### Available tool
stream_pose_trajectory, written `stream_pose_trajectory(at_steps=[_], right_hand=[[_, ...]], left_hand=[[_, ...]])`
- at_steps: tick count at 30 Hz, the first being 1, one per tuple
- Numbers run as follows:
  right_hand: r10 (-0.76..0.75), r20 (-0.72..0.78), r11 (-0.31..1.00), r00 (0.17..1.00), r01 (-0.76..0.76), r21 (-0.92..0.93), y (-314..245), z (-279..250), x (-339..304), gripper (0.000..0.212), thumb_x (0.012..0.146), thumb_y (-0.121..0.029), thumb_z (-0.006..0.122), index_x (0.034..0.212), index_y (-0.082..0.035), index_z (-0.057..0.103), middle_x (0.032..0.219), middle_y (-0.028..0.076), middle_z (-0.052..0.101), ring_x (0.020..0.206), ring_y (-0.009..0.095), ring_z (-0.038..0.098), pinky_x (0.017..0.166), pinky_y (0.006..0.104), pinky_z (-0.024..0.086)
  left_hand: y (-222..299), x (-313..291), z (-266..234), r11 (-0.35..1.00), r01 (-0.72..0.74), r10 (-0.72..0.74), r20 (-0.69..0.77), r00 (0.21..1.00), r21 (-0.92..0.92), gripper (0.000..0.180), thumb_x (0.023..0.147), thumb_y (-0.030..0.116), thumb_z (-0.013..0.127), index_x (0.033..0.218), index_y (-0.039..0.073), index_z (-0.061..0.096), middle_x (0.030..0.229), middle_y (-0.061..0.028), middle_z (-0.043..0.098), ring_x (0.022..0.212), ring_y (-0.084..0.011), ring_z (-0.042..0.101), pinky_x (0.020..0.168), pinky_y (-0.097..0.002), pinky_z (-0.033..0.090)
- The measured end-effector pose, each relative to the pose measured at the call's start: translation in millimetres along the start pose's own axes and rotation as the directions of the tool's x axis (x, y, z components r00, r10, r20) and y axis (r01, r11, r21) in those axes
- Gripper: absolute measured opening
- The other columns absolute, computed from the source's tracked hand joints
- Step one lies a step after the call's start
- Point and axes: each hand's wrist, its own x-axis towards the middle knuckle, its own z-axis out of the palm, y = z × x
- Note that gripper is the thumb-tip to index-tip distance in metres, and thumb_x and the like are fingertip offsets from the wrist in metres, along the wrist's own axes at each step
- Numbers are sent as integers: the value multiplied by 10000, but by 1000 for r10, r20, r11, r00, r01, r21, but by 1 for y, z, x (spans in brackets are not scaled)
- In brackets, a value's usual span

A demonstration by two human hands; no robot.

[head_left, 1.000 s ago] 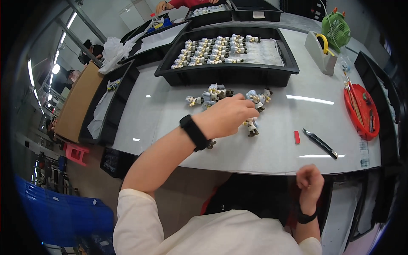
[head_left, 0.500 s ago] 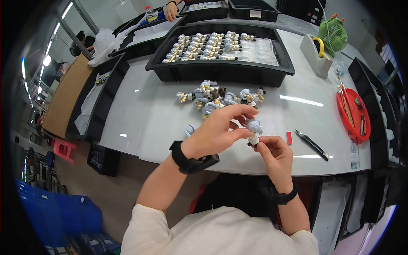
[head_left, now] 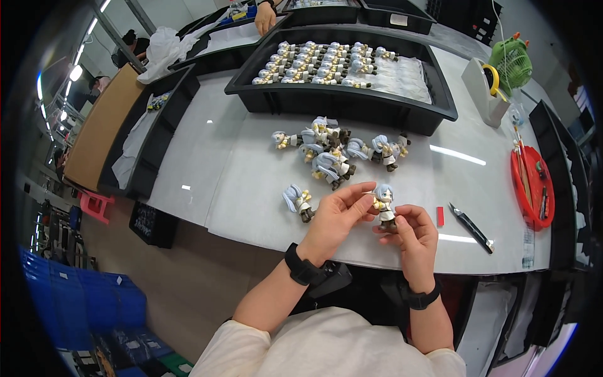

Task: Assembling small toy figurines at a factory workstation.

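Both hands meet just above the table (head_left: 251, 176), near its front edge, over one small figurine (head_left: 384, 206) with pale blue-grey hair, white clothing and dark boots. Figurine upright, face toward the wearer. Left hand (head_left: 339, 220): thumb and forefinger drawn close, pinching at the figurine's left-side upper body. Right hand (head_left: 416, 239): fingers curled, thumb and fingertips about the boots; exact contact partly hidden. Black band on each wrist. Single figurine (head_left: 297, 202) lies beyond the left hand, apart from a loose heap of figurines (head_left: 328, 157) farther up the table. Behind the heap, a deep black tray (head_left: 339, 112); rows of like figurines (head_left: 314, 65) lie in its left and middle, white lining (head_left: 405, 78) showing at right. To the right of the hands: small red block (head_left: 440, 216), then a black-handled knife (head_left: 471, 227) lying aslant, then a red dish (head_left: 545, 220) with brushes (head_left: 522, 166). Tape dispenser (head_left: 485, 97) and green fan (head_left: 512, 63) toward the far right. Another person's hand (head_left: 265, 19) hangs beyond the tray's far left corner.
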Motion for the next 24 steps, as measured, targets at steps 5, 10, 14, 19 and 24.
stream_pose_trajectory(at_steps=[5,10,14,19,24], right_hand=[[-3,-21,1000,1000,3,19,0,1,0,180,877,-53,441,1037,30,447,920,104,519,778,223,618,602,252,519],[-40,-19,999,999,40,-36,3,0,1,190,888,-61,425,1057,24,437,921,95,498,798,226,611,619,260,526],[-37,-16,999,999,37,-12,3,1,0,191,888,-59,422,1061,23,433,921,95,495,785,224,611,621,261,525],[-48,-13,999,999,48,-10,4,1,-1,195,891,-64,422,1064,24,429,921,95,491,777,223,610,619,258,522],[-54,-18,998,998,54,-20,4,2,-2,202,889,-60,428,1071,25,424,918,95,490,776,218,609,614,256,520]], left_hand=[[-7,-2,1,1000,-10,10,-12,1000,-11,317,884,121,484,1170,-14,466,1008,-81,569,876,-124,555,768,-255,478],[-12,-2,1,996,-55,53,-33,998,-67,318,878,102,491,1171,-19,463,1024,-94,566,872,-136,558,779,-276,484],[-13,-2,-1,995,-78,76,-26,997,-60,312,874,98,499,1165,-12,472,1006,-86,577,860,-124,559,753,-252,480],[-15,-2,-2,994,-90,89,-19,996,-63,299,872,100,504,1150,-9,482,971,-76,589,829,-111,563,721,-226,470],[-16,-2,-2,993,-74,73,-23,997,-93,277,874,98,501,1128,-10,487,957,-73,591,815,-110,567,717,-224,471]])
